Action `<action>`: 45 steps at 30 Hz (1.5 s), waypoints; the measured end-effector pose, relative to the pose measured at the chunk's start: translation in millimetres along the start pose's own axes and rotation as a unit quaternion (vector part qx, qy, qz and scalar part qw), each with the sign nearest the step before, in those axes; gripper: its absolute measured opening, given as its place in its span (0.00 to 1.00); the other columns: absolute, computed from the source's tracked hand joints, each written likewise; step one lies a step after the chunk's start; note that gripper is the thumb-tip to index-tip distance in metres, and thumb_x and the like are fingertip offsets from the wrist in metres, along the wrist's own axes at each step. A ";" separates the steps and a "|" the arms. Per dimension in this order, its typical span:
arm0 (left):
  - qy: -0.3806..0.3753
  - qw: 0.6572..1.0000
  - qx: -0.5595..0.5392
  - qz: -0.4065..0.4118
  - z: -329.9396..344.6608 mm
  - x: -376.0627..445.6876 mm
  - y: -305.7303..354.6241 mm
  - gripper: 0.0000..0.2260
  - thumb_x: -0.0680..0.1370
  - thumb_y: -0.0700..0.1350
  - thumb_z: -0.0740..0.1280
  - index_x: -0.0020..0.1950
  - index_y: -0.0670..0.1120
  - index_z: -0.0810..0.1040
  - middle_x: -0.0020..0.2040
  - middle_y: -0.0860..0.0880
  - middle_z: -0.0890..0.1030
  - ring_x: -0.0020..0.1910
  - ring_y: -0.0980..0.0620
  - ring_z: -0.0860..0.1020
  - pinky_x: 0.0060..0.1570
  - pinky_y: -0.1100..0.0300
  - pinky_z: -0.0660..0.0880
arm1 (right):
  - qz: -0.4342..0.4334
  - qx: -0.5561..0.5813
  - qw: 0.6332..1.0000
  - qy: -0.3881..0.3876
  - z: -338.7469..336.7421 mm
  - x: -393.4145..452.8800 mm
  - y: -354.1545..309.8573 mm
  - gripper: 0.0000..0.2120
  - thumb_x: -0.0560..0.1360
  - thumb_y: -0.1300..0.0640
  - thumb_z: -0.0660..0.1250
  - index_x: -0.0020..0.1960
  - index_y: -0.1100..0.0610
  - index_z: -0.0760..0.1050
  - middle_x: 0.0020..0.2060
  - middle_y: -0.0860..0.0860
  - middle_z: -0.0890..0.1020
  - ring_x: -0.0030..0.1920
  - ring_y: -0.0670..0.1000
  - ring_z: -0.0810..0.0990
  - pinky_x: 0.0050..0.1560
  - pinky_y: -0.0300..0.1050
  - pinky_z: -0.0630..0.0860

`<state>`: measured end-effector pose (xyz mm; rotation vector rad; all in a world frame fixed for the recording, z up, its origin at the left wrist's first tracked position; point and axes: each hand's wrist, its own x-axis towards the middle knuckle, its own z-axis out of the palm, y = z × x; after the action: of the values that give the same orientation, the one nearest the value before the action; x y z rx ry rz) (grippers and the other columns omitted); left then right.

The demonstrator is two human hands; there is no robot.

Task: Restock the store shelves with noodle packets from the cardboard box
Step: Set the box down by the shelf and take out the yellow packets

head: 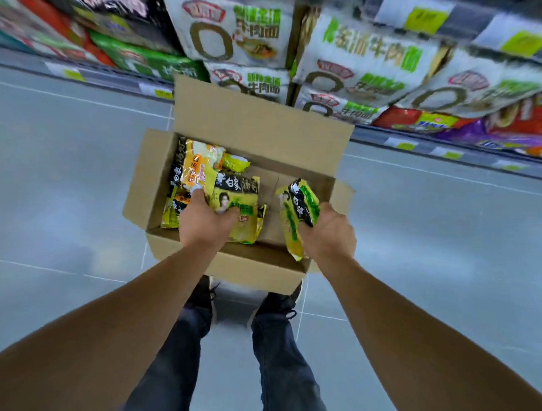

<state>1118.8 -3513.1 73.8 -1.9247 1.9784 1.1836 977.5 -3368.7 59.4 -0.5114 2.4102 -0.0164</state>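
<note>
Cardboard box (229,267): open on the grey floor, just beyond the person's feet; its far flap stands up between the box and the lower shelf behind it.
Left hand (205,222): reaches into the near-left part of the box, fingers curled over the edge of a yellow-green packet (237,208) that lies flat on the pile.
Right hand (327,234): grips a second yellow-green packet (297,211), lifted and tilted over the right part of the box, above bare cardboard bottom.
Other packets in box: an orange-yellow packet (192,167) lies at the far left against the box wall, partly under the left hand's packet; a small pale-green packet (234,161) shows just beyond it.
Shelves (452,149): run across the far side, with yellow price tags along the edges.
Shelf stock: large white multipacks (360,54) with green lettering fill the middle and right; green bags (145,57) at left; red and purple bags (453,123) at lower right.
Floor (62,180): grey tiles with pale seams around the box.
Shoes (279,302): dark, touching or just beside the box's near wall; dark trousers below.
</note>
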 end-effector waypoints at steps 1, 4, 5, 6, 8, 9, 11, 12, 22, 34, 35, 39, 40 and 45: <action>0.001 1.000 -0.003 0.006 -15.4 -15.9 11.5 0.16 0.71 0.48 0.73 0.47 0.42 0.68 0.34 0.51 0.71 0.34 0.48 0.71 0.29 0.58 0.62 | 0.005 0.024 1.000 0.006 -18.8 -17.5 -2.1 0.16 0.74 0.48 0.66 0.55 0.57 0.70 0.47 0.58 0.81 0.48 0.62 0.80 0.43 0.49 0.75; 0.006 1.000 -0.018 0.019 -58.0 -60.6 43.4 0.18 0.72 0.49 0.73 0.51 0.41 0.70 0.39 0.49 0.74 0.39 0.46 0.71 0.38 0.57 0.65 | 0.011 0.056 0.998 0.036 -69.6 -64.5 -6.9 0.17 0.74 0.48 0.66 0.56 0.58 0.72 0.47 0.58 0.80 0.48 0.63 0.80 0.41 0.48 0.72; 0.003 0.999 -0.026 0.020 -74.9 -78.0 52.5 0.18 0.72 0.49 0.73 0.52 0.41 0.71 0.41 0.48 0.75 0.39 0.46 0.71 0.39 0.57 0.65 | 0.021 0.065 0.997 0.046 -88.2 -83.2 -7.8 0.17 0.74 0.48 0.66 0.57 0.58 0.72 0.47 0.58 0.80 0.48 0.63 0.79 0.41 0.47 0.71; 0.001 0.999 -0.033 0.022 -88.9 -93.4 60.3 0.18 0.72 0.50 0.73 0.53 0.41 0.71 0.42 0.48 0.77 0.40 0.46 0.73 0.39 0.57 0.66 | 0.029 0.071 0.995 0.057 -104.7 -99.6 -7.6 0.17 0.74 0.48 0.66 0.56 0.58 0.72 0.47 0.58 0.80 0.47 0.63 0.79 0.41 0.47 0.71; -0.009 0.998 -0.049 0.038 -117.1 -122.2 71.5 0.17 0.71 0.50 0.73 0.52 0.43 0.72 0.43 0.47 0.80 0.41 0.44 0.76 0.38 0.57 0.69 | 0.040 0.095 0.992 0.076 -132.5 -132.7 -4.9 0.16 0.73 0.47 0.66 0.55 0.57 0.72 0.45 0.58 0.80 0.44 0.62 0.79 0.40 0.47 0.73; -0.017 0.997 -0.056 0.049 -127.8 -132.5 76.0 0.17 0.70 0.50 0.73 0.51 0.44 0.72 0.43 0.47 0.81 0.41 0.44 0.78 0.38 0.56 0.72 | 0.045 0.103 0.990 0.086 -144.2 -144.6 -3.2 0.16 0.73 0.47 0.66 0.54 0.57 0.72 0.44 0.57 0.81 0.43 0.62 0.78 0.40 0.47 0.74; -0.032 0.994 -0.067 0.086 -154.7 -158.7 85.0 0.15 0.71 0.49 0.73 0.51 0.46 0.71 0.43 0.48 0.81 0.41 0.45 0.79 0.40 0.55 0.75 | 0.052 0.117 0.986 0.106 -172.0 -176.7 -0.3 0.15 0.72 0.46 0.66 0.52 0.56 0.72 0.42 0.56 0.80 0.40 0.60 0.78 0.38 0.47 0.75; -0.040 0.991 -0.073 0.103 -166.9 -170.4 89.4 0.15 0.71 0.49 0.73 0.50 0.46 0.71 0.43 0.48 0.81 0.41 0.46 0.80 0.40 0.55 0.76 | 0.056 0.128 0.984 0.115 -183.7 -190.0 0.4 0.15 0.72 0.46 0.66 0.51 0.56 0.72 0.41 0.55 0.80 0.39 0.60 0.78 0.38 0.47 0.75; -0.071 0.957 -0.038 0.278 -275.9 -287.0 156.7 0.22 0.75 0.48 0.71 0.66 0.43 0.69 0.57 0.45 0.76 0.48 0.46 0.73 0.44 0.61 0.65 | 0.038 0.175 0.961 0.211 -297.2 -315.4 9.8 0.15 0.72 0.46 0.68 0.47 0.58 0.74 0.36 0.53 0.78 0.38 0.56 0.76 0.35 0.44 0.71; -0.078 0.906 -0.050 0.413 -247.8 -421.3 272.0 0.20 0.72 0.50 0.73 0.59 0.50 0.69 0.49 0.59 0.74 0.52 0.46 0.75 0.46 0.55 0.74 | 0.048 0.187 0.914 0.356 -415.0 -401.2 135.2 0.17 0.70 0.43 0.69 0.43 0.58 0.75 0.35 0.54 0.81 0.35 0.55 0.79 0.35 0.48 0.79; -0.077 0.905 -0.049 0.415 -238.1 -434.0 281.3 0.24 0.73 0.50 0.73 0.66 0.47 0.70 0.54 0.58 0.74 0.58 0.45 0.75 0.53 0.53 0.74 | 0.054 0.186 0.910 0.367 -423.1 -405.6 154.4 0.17 0.71 0.42 0.69 0.43 0.58 0.75 0.34 0.53 0.81 0.35 0.55 0.79 0.34 0.47 0.78; -0.087 0.895 -0.080 0.431 -182.6 -488.8 326.1 0.14 0.70 0.47 0.73 0.53 0.49 0.75 0.48 0.51 0.80 0.50 0.44 0.79 0.47 0.48 0.76 | 0.049 0.190 0.896 0.398 -462.0 -425.7 248.5 0.12 0.72 0.45 0.69 0.42 0.53 0.73 0.31 0.48 0.77 0.34 0.54 0.78 0.30 0.44 0.71; -0.094 0.894 -0.090 0.429 -173.5 -494.7 332.6 0.12 0.71 0.45 0.73 0.51 0.50 0.73 0.44 0.53 0.79 0.47 0.45 0.79 0.45 0.49 0.76 | 0.045 0.185 0.896 0.401 -468.9 -427.6 262.7 0.12 0.72 0.45 0.69 0.42 0.53 0.73 0.31 0.47 0.77 0.34 0.53 0.77 0.28 0.43 0.69; -0.117 0.864 -0.162 0.462 -98.5 -581.4 386.1 0.19 0.75 0.42 0.72 0.62 0.49 0.69 0.42 0.60 0.70 0.48 0.51 0.71 0.47 0.57 0.66 | 0.063 0.166 0.885 0.431 -507.0 -440.3 381.6 0.13 0.74 0.45 0.69 0.49 0.54 0.72 0.36 0.50 0.79 0.34 0.54 0.75 0.29 0.44 0.70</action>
<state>914.4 -3164.7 651.4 -0.7426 2.7531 1.9226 838.4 -2915.6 669.2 -0.1874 3.1950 -0.7295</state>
